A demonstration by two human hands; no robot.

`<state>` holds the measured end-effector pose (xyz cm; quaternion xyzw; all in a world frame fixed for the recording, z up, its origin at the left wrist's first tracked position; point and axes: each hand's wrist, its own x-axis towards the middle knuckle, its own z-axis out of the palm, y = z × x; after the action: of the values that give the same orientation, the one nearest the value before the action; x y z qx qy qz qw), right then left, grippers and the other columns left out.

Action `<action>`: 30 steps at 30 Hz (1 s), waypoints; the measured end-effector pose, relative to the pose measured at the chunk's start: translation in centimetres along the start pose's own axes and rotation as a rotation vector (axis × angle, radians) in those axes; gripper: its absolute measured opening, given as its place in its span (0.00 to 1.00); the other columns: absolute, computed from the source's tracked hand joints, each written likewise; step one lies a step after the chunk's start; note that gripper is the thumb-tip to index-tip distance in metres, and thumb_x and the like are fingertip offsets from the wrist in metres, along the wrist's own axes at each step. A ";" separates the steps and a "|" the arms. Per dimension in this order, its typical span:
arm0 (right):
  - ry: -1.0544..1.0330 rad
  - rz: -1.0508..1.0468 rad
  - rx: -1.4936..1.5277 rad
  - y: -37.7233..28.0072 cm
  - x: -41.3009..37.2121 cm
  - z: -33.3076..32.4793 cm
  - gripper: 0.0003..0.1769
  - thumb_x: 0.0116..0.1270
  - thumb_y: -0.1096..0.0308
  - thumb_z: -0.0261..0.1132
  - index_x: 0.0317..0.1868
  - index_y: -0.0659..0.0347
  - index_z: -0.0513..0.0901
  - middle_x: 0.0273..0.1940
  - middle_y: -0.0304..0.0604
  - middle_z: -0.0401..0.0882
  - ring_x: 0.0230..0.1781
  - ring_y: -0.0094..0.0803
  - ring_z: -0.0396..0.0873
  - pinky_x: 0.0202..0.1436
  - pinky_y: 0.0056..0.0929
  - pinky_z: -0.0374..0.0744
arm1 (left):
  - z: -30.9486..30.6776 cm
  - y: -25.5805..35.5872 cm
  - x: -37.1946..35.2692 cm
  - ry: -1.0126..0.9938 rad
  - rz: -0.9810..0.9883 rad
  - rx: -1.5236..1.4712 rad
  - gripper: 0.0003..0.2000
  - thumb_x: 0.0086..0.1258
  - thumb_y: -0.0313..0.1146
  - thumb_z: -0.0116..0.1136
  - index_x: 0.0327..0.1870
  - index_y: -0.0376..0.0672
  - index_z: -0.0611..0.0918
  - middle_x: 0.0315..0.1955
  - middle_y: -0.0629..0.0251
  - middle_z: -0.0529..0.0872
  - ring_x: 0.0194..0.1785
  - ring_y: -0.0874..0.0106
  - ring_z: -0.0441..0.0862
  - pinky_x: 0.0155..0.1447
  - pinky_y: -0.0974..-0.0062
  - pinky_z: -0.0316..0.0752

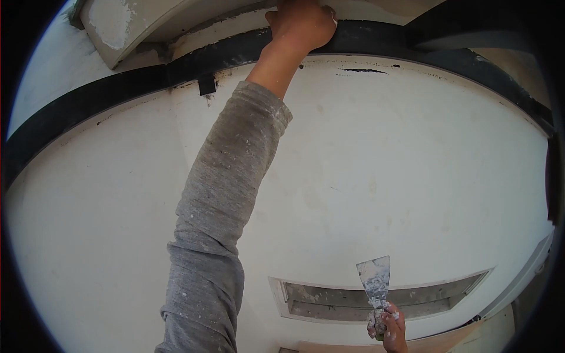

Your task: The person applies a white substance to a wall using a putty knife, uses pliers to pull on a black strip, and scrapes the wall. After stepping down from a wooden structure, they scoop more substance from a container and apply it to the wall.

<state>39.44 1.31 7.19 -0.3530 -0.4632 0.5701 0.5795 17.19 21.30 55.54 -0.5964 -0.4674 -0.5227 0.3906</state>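
Observation:
My left hand point(301, 28) reaches up to the top edge of the view, at the dark metal beam point(371, 38). Its fingers look curled into a closed hand, but the fingertips are cut off by the frame, so what they hold cannot be made out. A grey sleeve dotted with white specks covers the forearm. Low on the right, my right hand point(395, 329) is closed around the handle of a putty knife point(375, 276). The blade points upward and is smeared with white and grey paste; more paste sticks to the handle and fingers.
A broad white wall panel point(376, 165) fills the middle, with dark chips along its top. Behind the putty knife lies a rectangular recess point(323, 306) with a frame. A small black bracket point(207, 84) hangs under the beam, and a pale ledge with peeling paint point(126, 23) juts out upper left.

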 end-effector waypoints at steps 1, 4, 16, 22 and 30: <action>0.002 0.002 -0.002 0.1 -0.1 -0.1 0.30 0.69 0.42 0.58 0.52 0.63 0.72 0.22 0.31 0.66 0.16 0.19 0.63 0.18 0.18 0.64 | -0.2 -0.5 -0.4 0.023 0.056 -0.179 0.23 0.72 0.43 0.51 0.54 0.28 0.79 0.51 0.43 0.80 0.57 0.52 0.76 0.61 0.52 0.69; -0.006 -0.093 0.028 0.0 -0.4 -0.1 0.28 0.69 0.45 0.59 0.53 0.64 0.74 0.22 0.32 0.67 0.16 0.19 0.64 0.18 0.18 0.65 | -1.4 -2.6 -2.2 0.128 0.134 -0.332 0.19 0.70 0.42 0.58 0.42 0.28 0.83 0.33 0.49 0.85 0.36 0.57 0.82 0.47 0.60 0.76; 0.030 -0.750 -0.891 -15.0 4.6 7.1 0.15 0.65 0.75 0.61 0.50 0.77 0.79 0.30 0.54 0.77 0.28 0.38 0.73 0.36 0.29 0.73 | -5.7 -15.5 -6.3 0.417 0.113 -0.216 0.07 0.71 0.32 0.62 0.42 0.41 0.89 0.30 0.58 0.89 0.30 0.69 0.83 0.40 0.77 0.76; 0.220 -1.249 -1.170 -23.5 10.3 16.1 0.15 0.63 0.78 0.65 0.51 0.70 0.83 0.36 0.58 0.83 0.31 0.46 0.78 0.44 0.41 0.76 | -6.4 -17.3 -7.6 0.282 -0.028 -0.323 0.07 0.67 0.33 0.66 0.41 0.42 0.90 0.31 0.63 0.90 0.31 0.77 0.83 0.39 0.79 0.75; 0.507 -1.618 -1.584 -29.3 17.3 24.6 0.15 0.70 0.70 0.59 0.54 0.56 0.85 0.40 0.54 0.86 0.46 0.50 0.83 0.51 0.49 0.79 | -3.9 -20.9 -6.5 0.470 0.202 -0.384 0.08 0.71 0.24 0.58 0.46 0.38 0.87 0.39 0.62 0.90 0.43 0.71 0.87 0.49 0.78 0.77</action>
<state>24.72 12.52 44.90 -0.3216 -0.6513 -0.5036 0.4676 -4.17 21.99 49.27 -0.5657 -0.1956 -0.6835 0.4179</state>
